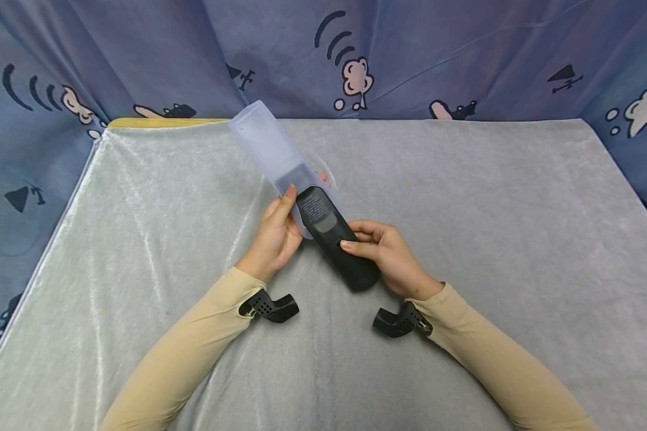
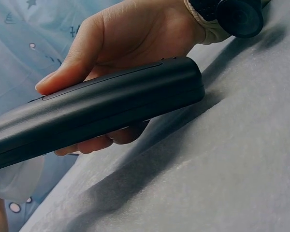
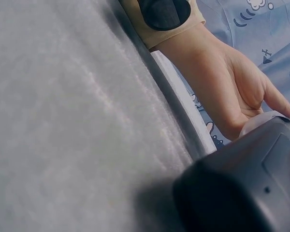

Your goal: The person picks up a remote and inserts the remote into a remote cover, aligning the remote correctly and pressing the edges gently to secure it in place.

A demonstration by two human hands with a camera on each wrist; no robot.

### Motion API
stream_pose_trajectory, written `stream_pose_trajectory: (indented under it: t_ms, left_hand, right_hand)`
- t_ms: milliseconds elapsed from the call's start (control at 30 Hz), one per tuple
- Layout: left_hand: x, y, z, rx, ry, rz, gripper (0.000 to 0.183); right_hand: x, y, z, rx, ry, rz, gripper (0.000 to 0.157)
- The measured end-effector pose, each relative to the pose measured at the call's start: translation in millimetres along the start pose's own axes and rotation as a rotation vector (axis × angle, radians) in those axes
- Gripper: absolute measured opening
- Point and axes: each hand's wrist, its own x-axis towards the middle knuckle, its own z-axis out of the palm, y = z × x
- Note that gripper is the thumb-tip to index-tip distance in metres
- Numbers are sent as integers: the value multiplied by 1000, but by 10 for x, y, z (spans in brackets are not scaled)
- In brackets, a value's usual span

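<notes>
We see a long black handheld device with rounded ends, a block of small pale print near its far end and a smooth recess just below that. Beside it we have a translucent plastic case, pale and slightly bluish. We hold the device above the worktop, slanting between the hands: the right hand grasps its near part, thumb on top and fingers beneath, while the left hand grips the case around its lower part. The device's far end overlaps the case by the left thumb and hides some of it; we cannot tell whether any of it sits inside. Pale grey cloth covers the worktop, and a blue patterned curtain hangs behind. Black wrist cameras project from our beige cuffs.
</notes>
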Motion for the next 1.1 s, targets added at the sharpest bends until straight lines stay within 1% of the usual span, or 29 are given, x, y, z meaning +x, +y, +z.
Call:
stream_pose_trajectory:
  t_ms: [167,300,400,600,700,800,900,1000,1100]
  left_hand:
    - [2,-13,10,-25,27,4,56]
    - [3,-26,14,-37,18,11,48]
    - [-1,-35,15,-42,8,15,45]
    - [-3,-45,19,-46,27,9,41]
    - [6,-32,23,-28,33,10,43]
    - [13,0,22,13,28,14,48]
    - [17,35,15,39,30,22,52]
    - [24,64,1,44,35,35,52]
    - [32,85,-16,57,33,53,54]
  right_hand:
    - [2,-2,-2,2,0,0,34]
    - [0,-6,-3,5,-2,1,34]
    - [-3,-5,-5,4,-5,0,34]
    - [0,2,-8,4,-2,-1,33]
    - [2,1,-8,3,-2,4,34]
    - [7,-5,-13,-8,-19,18,32]
    - [15,-7,-32,-34,-46,36,28]
    - [20,-4,-55,-61,-72,51,21]
    - [24,7,-71,-75,-84,61,17]
